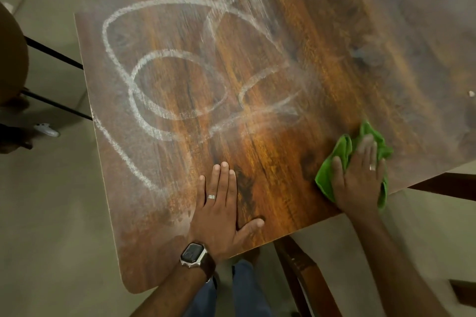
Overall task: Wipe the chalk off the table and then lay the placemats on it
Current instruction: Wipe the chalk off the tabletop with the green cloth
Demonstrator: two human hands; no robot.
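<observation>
While the left hand [221, 203] is laid flat on the wooden table [334, 64] near its front edge, fingers straight and close together and thumb spread aside, nothing is held by it. A ring is worn on one finger and a watch [193, 255] on the wrist. A green cloth [332, 165] is pressed to the tabletop under the right hand [360, 177], whose fingers are extended over it; this hand is blurred. Chalk loops [167, 85] are seen across the table's left half, smeared towards the middle. No legible writing is shown.
</observation>
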